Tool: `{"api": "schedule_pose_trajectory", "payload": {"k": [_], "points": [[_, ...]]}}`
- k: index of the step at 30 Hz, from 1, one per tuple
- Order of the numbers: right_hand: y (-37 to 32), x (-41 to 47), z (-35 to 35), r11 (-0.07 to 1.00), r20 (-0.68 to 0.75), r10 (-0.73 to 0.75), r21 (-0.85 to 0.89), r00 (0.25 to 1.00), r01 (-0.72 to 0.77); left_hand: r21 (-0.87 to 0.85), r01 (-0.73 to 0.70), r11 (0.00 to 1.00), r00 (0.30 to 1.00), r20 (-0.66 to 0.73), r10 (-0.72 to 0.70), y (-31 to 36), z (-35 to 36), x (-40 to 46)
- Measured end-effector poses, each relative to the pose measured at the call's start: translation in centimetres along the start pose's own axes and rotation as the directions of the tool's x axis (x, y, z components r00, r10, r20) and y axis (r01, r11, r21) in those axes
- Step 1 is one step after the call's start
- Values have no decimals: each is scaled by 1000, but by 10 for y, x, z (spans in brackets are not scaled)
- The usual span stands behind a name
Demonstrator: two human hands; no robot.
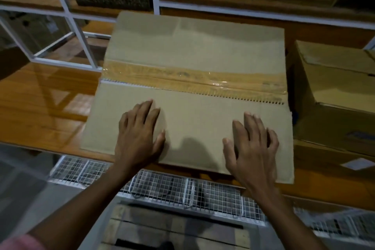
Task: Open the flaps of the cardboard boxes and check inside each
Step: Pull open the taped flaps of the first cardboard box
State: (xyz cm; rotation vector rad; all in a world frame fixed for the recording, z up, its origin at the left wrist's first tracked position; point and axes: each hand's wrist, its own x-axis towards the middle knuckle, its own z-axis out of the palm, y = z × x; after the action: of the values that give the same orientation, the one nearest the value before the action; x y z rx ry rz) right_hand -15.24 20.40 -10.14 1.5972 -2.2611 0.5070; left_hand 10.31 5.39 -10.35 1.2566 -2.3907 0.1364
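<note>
Box (192, 50) sits on the wooden desk (40, 91), dead centre, near edge overhanging the desk front a bit. Both flaps look shut, meeting at a seam across the middle. Tape (192, 79) runs along that seam but looks cut: the near flap's (192, 126) corrugated edge is exposed along the whole seam, so it should lift free.

Left hand (140, 138) and right hand (253, 148) both lie flat on the near flap, fingers (251, 126) straight and slightly spread, gripping nothing. Palms near the front edge, fingertips short of the seam.

Handling, my read:
- Corrugated board: stiff along the flutes, folds cleanly at the crease. Light flap.
- Matte surface, decent friction; taped strip is slick, avoid pinching there.
- Best hold: hook fingertips under the exposed seam edge, one hand each side, lift toward the body.
- Pressing mid-flap may bow it inward if the box is hollow underneath.
- Box weight unknown, contents hidden. Overhang means don't lean on the front edge.

Second box (334, 91) at right, just beside, top flaps creased and loosely shut. Wire baskets (162, 186) below the desk edge.
</note>
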Motion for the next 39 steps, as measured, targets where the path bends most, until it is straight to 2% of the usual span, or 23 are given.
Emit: {"api": "schedule_pose_trajectory", "payload": {"k": [5,9,16,25,28,32,36,39], "points": [[2,-5,7,1000,-46,-19,-16,999,18,49,-32,998,997,-66,35,3,7,-11],[2,1,24,999,-96,-20,-36,995,16,58,-38,998,997,-64,41,-5,25,-3],[10,27,87,995,-229,-68,-89,971,49,124,-33,992,994,-95,45,-26,85,26],[10,57,152,992,-247,-73,-119,966,45,111,-122,986,971,-190,142,-58,155,64],[7,55,155,991,-267,-74,-128,961,40,139,-141,980,967,-192,167,-62,156,63],[0,55,144,990,-249,-72,-134,966,39,77,-154,985,975,-150,164,-62,143,64],[-10,57,118,998,-157,4,-64,988,-14,49,-101,994,990,-89,105,-51,125,58],[-13,74,91,1000,-147,-15,16,989,17,-27,-46,999,999,-13,45,-35,90,72]]}}
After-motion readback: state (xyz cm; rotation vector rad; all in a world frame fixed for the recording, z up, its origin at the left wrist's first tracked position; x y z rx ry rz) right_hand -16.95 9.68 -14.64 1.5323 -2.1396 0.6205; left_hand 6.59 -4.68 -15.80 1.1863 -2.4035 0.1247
